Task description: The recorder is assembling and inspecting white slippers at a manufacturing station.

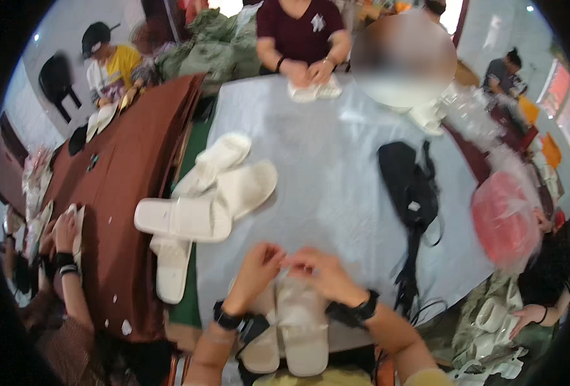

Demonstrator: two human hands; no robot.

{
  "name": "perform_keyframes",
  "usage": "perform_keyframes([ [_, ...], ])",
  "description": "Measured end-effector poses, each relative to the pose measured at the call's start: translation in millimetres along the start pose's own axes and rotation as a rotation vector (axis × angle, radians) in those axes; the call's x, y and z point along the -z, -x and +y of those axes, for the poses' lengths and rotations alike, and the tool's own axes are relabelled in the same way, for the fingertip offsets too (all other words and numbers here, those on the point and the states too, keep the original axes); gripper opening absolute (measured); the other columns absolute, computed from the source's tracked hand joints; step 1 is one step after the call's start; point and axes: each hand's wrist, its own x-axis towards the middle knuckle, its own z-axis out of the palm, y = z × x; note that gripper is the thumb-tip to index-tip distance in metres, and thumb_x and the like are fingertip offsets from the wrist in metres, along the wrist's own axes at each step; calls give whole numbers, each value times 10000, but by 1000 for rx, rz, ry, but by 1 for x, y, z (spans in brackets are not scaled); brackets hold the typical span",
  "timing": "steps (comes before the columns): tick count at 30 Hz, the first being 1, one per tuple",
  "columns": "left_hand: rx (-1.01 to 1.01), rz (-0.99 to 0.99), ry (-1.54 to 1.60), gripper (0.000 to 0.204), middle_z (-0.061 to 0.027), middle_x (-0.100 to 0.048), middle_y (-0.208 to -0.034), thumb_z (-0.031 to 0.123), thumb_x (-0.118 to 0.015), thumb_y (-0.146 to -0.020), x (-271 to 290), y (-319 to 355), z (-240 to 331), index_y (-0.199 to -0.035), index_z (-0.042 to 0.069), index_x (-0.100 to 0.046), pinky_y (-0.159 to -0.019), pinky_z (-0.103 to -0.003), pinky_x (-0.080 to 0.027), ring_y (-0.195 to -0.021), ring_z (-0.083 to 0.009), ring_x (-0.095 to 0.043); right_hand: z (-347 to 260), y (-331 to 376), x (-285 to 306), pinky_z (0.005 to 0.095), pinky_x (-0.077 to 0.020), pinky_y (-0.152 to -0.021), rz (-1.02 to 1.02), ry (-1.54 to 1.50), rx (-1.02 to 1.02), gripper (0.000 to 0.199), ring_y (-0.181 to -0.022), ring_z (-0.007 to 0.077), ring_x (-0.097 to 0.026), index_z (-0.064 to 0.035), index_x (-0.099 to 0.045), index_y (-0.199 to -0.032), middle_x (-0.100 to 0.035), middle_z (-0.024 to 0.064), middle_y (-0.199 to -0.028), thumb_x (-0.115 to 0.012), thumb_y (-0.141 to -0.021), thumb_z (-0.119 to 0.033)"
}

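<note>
Creamy white on the slippers [303, 331] just under the left hand [263, 257] and the right hand [320, 267], and on the slipper heap [182, 217] to their left. Black on both wrist straps [365, 305] just behind the hands. Pale grey-blue on the cloth [317, 206] in front of them. Green on the strip [185, 312] left of the hands, then reddish brown on the cover [127, 193] past that, dotted with white bits. Black on the bag [407, 183] to their right, pinky red on the bundle [506, 219] farther right. Dark purple-red with a white mark on the shirt [298, 29] far ahead.
</note>
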Motion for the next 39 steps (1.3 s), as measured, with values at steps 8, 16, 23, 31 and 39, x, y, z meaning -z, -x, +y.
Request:
perform_keyframes([
  [8, 64, -181, 191, 179, -11, -566, -784, 145, -569, -858, 8, 9, -18, -962, 9, -514, -597, -204, -420, -675, -69, -500, 16, 7, -15, 228, -436, -631, 65, 12, -54, 188, -721, 113, -526, -38, -591, -988, -560, 38, -840, -575, -848, -164],
  [16, -119, -59, 75, 191, -26, -605, -833, 108, -612, -823, 2, 9, 1, -970, -3, -561, -682, -209, -452, -763, -85, -558, 19, 0, -7, 223, -438, -662, 79, -340, -325, 247, -728, 80, -532, 2, -575, -994, -596, 30, -846, -552, -872, -212],
  [23, -114, 72, 27, 184, -52, -633, -853, 104, -614, -819, 6, 7, -3, -957, -17, -612, -683, -207, -451, -769, -83, -565, 27, -3, -8, 212, -434, -657, 61, -434, -325, 261, -726, 76, -535, -3, -566, -1017, -580, 6, -841, -568, -864, -214],
  [31, -98, 58, 87, 208, -3, -602, -785, 153, -605, -831, 6, 10, 0, -975, 3, -615, -577, -183, -394, -673, -36, -495, 27, -1, -11, 214, -434, -627, -20, -386, -361, 264, -691, 70, -524, -10, -577, -960, -581, -3, -803, -591, -846, -248],
  [39, -78, -7, 65, 216, 11, -586, -789, 182, -614, -828, 3, 8, 2, -959, 11, -614, -557, -175, -370, -645, -35, -464, 33, 3, -8, 212, -433, -621, 1, -351, -338, 234, -684, 63, -518, -21, -589, -946, -579, -5, -785, -590, -843, -231],
])
